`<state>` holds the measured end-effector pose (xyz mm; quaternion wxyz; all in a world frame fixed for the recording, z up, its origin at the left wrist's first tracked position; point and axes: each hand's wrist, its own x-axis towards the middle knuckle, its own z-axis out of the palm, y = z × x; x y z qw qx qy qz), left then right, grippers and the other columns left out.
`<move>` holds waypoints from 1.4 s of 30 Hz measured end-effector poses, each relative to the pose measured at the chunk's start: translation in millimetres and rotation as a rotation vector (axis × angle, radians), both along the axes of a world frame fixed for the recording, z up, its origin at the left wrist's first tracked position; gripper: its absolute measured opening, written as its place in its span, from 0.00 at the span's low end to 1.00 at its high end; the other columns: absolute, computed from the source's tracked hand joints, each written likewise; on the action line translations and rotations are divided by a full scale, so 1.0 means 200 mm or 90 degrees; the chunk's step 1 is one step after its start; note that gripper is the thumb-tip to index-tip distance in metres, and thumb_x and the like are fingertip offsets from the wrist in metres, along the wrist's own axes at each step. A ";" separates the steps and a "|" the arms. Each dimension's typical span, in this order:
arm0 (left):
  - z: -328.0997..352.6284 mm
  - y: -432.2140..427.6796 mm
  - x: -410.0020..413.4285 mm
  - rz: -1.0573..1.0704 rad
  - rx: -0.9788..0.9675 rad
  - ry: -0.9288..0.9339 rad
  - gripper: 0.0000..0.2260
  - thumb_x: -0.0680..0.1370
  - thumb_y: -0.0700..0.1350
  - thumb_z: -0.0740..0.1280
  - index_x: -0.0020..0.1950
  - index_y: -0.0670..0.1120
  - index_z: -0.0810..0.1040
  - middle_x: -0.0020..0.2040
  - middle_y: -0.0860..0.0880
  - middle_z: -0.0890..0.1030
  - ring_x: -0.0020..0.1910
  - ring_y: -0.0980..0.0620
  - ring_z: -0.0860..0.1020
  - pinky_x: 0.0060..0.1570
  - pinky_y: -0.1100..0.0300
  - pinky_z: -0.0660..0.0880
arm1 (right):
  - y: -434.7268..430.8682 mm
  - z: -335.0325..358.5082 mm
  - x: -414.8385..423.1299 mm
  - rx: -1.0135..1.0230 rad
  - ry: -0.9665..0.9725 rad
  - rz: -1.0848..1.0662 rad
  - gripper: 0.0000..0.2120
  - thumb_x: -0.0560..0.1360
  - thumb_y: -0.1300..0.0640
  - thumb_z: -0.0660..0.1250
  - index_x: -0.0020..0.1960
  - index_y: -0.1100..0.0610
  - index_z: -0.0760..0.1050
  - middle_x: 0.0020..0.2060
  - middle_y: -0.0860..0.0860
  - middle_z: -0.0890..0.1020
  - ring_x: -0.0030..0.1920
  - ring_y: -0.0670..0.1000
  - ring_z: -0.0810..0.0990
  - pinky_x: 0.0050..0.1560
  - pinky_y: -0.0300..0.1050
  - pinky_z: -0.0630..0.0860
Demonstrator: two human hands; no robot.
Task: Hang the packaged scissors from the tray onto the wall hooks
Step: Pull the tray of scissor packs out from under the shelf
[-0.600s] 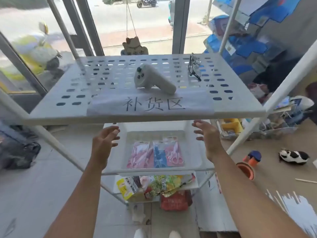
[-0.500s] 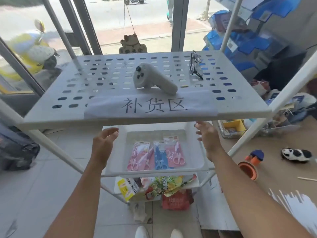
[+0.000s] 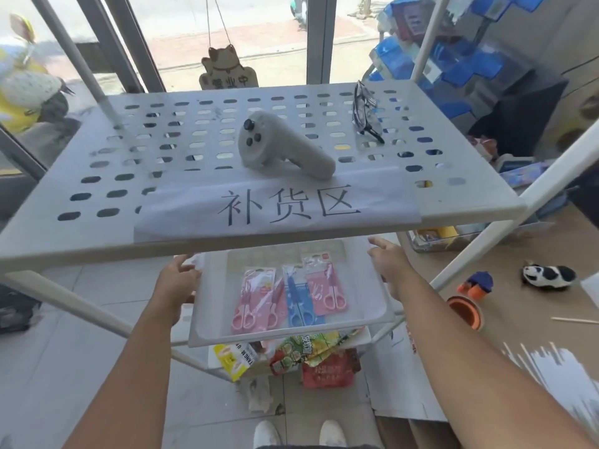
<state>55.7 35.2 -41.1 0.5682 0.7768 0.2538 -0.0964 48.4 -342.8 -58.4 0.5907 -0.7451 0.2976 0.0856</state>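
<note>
A shallow white tray (image 3: pixel 291 333) rests on the middle level of a white rack, under the perforated top shelf (image 3: pixel 97 150). Packaged scissors lie flat in it side by side: a pink pack (image 3: pixel 252 296), a blue pack (image 3: pixel 298 299) and another pink pack (image 3: pixel 325 283). My left hand (image 3: pixel 176 283) is at the tray's left rim with its fingers curled onto it. My right hand (image 3: pixel 385 267) lies along the tray's right rim with fingers stretched out and apart. No wall hooks are in view.
On the top shelf lie a grey controller (image 3: pixel 282 147), black glasses (image 3: pixel 366 115) and a paper sign (image 3: pixel 285 205). Snack packets (image 3: pixel 308 351) fill the bottom level. To the right, on the floor, are an orange pot (image 3: pixel 463 311) and a toy panda (image 3: pixel 547 275). Glass doors stand behind.
Both hands have moved in from open air to the tray's two side rims. The left hand's fingers have curled onto the rim. My view has come closer to the rack.
</note>
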 end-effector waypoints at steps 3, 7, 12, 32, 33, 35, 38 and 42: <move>0.03 -0.03 0.00 0.002 -0.021 0.017 0.20 0.81 0.33 0.60 0.71 0.45 0.72 0.48 0.42 0.80 0.36 0.46 0.77 0.33 0.56 0.73 | -0.02 0.01 -0.01 0.039 0.026 0.018 0.18 0.83 0.60 0.58 0.70 0.48 0.74 0.47 0.54 0.83 0.39 0.53 0.79 0.38 0.42 0.73; 0.06 -0.03 -0.01 0.010 -0.033 0.013 0.20 0.81 0.32 0.59 0.70 0.46 0.73 0.49 0.42 0.80 0.35 0.46 0.77 0.33 0.55 0.73 | -0.05 0.04 -0.05 0.071 0.031 0.058 0.18 0.84 0.60 0.59 0.70 0.46 0.73 0.49 0.55 0.84 0.40 0.53 0.80 0.40 0.47 0.76; 0.11 -0.03 -0.10 0.052 -0.053 -0.031 0.17 0.80 0.33 0.63 0.66 0.46 0.75 0.46 0.44 0.81 0.37 0.47 0.78 0.38 0.53 0.76 | -0.09 0.08 -0.09 0.094 0.009 0.068 0.16 0.84 0.57 0.59 0.68 0.45 0.75 0.48 0.55 0.85 0.42 0.54 0.81 0.41 0.49 0.78; 0.25 0.17 -0.96 0.188 -0.101 -0.071 0.14 0.76 0.38 0.71 0.60 0.49 0.79 0.45 0.45 0.85 0.25 0.52 0.80 0.25 0.56 0.78 | 0.05 0.19 -0.41 0.134 -0.038 0.219 0.13 0.83 0.56 0.63 0.63 0.43 0.80 0.51 0.54 0.87 0.49 0.59 0.85 0.55 0.63 0.81; 0.26 0.20 -1.02 0.193 -0.100 -0.073 0.14 0.76 0.37 0.71 0.60 0.49 0.78 0.43 0.46 0.85 0.24 0.53 0.79 0.23 0.57 0.77 | 0.09 0.19 -0.44 0.135 -0.040 0.226 0.13 0.83 0.57 0.63 0.62 0.43 0.80 0.50 0.53 0.87 0.47 0.59 0.84 0.53 0.61 0.82; 0.28 0.27 -1.15 0.214 -0.096 -0.085 0.15 0.76 0.37 0.71 0.61 0.49 0.78 0.38 0.49 0.86 0.24 0.53 0.78 0.22 0.57 0.76 | 0.18 0.22 -0.49 0.132 -0.040 0.240 0.13 0.83 0.57 0.63 0.60 0.43 0.81 0.48 0.52 0.87 0.45 0.57 0.83 0.49 0.56 0.80; 0.30 0.39 -1.36 0.251 -0.100 -0.112 0.16 0.77 0.36 0.70 0.63 0.48 0.78 0.41 0.47 0.85 0.24 0.52 0.76 0.21 0.58 0.75 | 0.33 0.25 -0.59 0.139 -0.048 0.270 0.12 0.83 0.56 0.64 0.59 0.42 0.82 0.48 0.51 0.88 0.44 0.57 0.83 0.46 0.53 0.79; 0.33 0.53 -1.72 0.307 -0.087 -0.143 0.15 0.77 0.36 0.69 0.62 0.48 0.78 0.45 0.45 0.83 0.23 0.53 0.77 0.21 0.59 0.75 | 0.56 0.29 -0.79 0.138 -0.074 0.315 0.14 0.83 0.56 0.63 0.65 0.45 0.80 0.49 0.50 0.87 0.42 0.54 0.84 0.40 0.49 0.78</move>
